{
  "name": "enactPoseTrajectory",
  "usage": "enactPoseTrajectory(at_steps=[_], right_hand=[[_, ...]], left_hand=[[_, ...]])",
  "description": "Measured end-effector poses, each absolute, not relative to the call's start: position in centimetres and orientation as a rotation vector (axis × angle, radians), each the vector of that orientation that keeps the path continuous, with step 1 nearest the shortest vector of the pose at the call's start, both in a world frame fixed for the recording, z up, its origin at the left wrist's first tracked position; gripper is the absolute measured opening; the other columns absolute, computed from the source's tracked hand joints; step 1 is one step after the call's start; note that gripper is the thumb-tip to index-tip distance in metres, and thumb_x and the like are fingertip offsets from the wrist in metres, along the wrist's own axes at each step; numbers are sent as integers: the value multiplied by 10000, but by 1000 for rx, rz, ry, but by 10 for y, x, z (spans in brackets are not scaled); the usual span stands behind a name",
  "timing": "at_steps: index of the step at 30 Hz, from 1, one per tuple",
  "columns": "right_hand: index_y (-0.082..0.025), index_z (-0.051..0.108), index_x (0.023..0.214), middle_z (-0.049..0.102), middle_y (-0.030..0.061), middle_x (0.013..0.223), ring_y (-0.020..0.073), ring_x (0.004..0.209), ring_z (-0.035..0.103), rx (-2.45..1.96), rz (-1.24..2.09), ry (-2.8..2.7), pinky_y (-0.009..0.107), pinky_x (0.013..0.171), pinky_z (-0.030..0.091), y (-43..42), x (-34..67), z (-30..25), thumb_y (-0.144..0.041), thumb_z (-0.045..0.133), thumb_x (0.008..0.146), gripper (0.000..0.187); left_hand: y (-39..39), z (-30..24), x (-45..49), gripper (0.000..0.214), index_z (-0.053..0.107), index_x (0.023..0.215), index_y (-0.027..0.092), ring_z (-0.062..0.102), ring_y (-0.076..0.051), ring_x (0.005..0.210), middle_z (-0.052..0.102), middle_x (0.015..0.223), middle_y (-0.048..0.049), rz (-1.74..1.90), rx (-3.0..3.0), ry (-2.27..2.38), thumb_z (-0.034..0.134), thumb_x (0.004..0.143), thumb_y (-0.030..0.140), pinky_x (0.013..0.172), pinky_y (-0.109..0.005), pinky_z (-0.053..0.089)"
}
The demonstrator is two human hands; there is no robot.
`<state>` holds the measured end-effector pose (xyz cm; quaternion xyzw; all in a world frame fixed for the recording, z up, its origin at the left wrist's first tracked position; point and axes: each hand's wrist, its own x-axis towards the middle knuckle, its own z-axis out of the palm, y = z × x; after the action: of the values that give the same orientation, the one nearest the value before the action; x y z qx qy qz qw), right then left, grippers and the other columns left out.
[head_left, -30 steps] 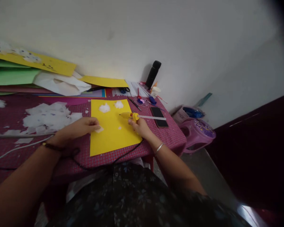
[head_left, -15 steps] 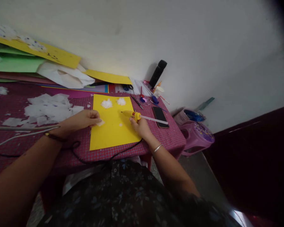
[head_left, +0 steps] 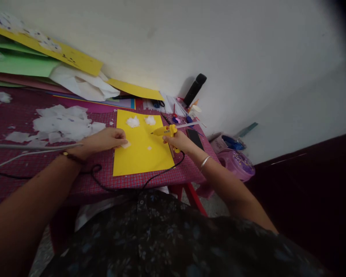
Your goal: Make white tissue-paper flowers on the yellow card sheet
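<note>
A yellow sheet of paper [head_left: 142,148] lies on the red checked tablecloth [head_left: 46,169]. Two white tufts [head_left: 133,122] are stuck near its far edge. My left hand [head_left: 103,139] rests at the sheet's left edge, its fingers pinched on a small white tissue piece [head_left: 125,145]. My right hand [head_left: 180,141] is closed round a yellow glue gun [head_left: 165,131] held above the sheet's right side. The gun's nozzle points left and a white glue stick pokes out behind. Its black cord [head_left: 127,184] trails along the table's near edge.
A heap of torn white tissue [head_left: 62,124] lies to the left. Coloured card sheets [head_left: 46,57] lean on the wall. A black phone [head_left: 194,136], a black cylinder [head_left: 194,89], scissors and pens sit at the far right. A pink stool [head_left: 238,163] stands beside the table.
My right hand has lifted the glue gun off the table and brought it left over the sheet. The left hand stays pinched on the tissue piece. The camera has shifted slightly.
</note>
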<state>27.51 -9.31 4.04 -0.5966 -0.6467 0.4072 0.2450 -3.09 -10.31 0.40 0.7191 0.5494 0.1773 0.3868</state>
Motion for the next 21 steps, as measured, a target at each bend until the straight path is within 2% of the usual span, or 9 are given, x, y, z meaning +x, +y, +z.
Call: enactPoseTrajectory(at_steps=[5, 8, 12, 15, 18, 21], right_hand=[[-181, 664, 785, 622, -2, 613, 113, 509, 511, -1676, 1057, -1839, 258, 492, 438, -85, 271, 40, -184, 767, 899, 153], [-170, 718, 917, 654, -1, 660, 126, 585, 570, -1622, 1004, -1876, 245, 552, 482, -82, 271, 36, -186, 770, 903, 56], [-165, 767, 1103, 765, 50, 864, 165, 753, 669, -1559, 914, -1979, 266, 683, 540, -81, 274, 31, -199, 752, 927, 180], [-171, 777, 1136, 798, 81, 983, 200, 865, 714, -1552, 830, -2044, 288, 762, 555, -80, 276, 27, -216, 764, 928, 213], [-160, 769, 1149, 800, 97, 1035, 200, 879, 710, -1586, 760, -2066, 284, 762, 543, -80, 277, 25, -231, 770, 934, 227], [-131, 754, 1138, 782, 87, 995, 161, 806, 676, -1619, 800, -2058, 248, 698, 511, -81, 276, 26, -208, 728, 958, 197]], left_hand=[[-102, 2, -30, 307, 558, 745, 215, 494, -171, 645, 542, 692, -22, 455, 1830, 1401, 631, 740, 513, 625, -303, 337], [-100, 1, -31, 328, 557, 742, 218, 495, -175, 635, 540, 679, -18, 461, 1849, 1393, 631, 724, 538, 615, -304, 333], [-99, -1, -33, 347, 568, 751, 217, 512, -182, 643, 564, 686, -30, 449, 1868, 1389, 630, 724, 557, 607, -309, 341], [-99, -2, -33, 356, 569, 756, 214, 517, -180, 643, 578, 691, -31, 457, 1874, 1383, 631, 729, 564, 602, -306, 346], [-99, -2, -33, 360, 574, 765, 212, 527, -186, 654, 588, 692, -27, 463, 1891, 1383, 631, 732, 566, 605, -300, 361], [-100, 0, -33, 352, 578, 769, 208, 534, -185, 670, 595, 711, -23, 461, 1928, 1393, 631, 743, 554, 621, -297, 376]])
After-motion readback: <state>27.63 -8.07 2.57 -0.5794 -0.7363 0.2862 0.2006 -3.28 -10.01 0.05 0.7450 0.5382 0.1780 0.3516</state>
